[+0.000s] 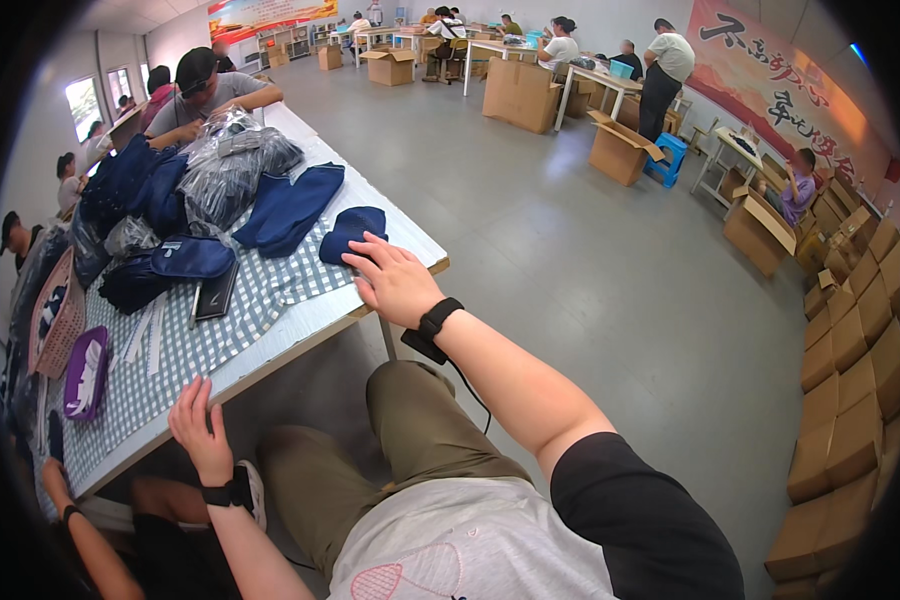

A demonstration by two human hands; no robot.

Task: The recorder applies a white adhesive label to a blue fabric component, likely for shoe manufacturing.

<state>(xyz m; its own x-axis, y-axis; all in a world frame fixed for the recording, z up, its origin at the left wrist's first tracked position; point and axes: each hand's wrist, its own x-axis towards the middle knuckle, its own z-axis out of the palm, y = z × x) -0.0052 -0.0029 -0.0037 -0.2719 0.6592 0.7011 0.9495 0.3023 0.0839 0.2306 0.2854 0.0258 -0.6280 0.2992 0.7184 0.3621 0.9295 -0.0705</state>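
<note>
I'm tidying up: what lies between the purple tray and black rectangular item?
The head view shows white strips, then a slim silvery item, on checked cloth.

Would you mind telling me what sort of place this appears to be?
Probably a textile or garment workshop: navy fabric pieces and plastic-wrapped bundles lie on the near table, and cardboard boxes are stacked along the right.

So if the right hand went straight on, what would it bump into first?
The right hand would first meet the small dark blue cloth; the two may even be touching, but depth is hard to judge.
</note>
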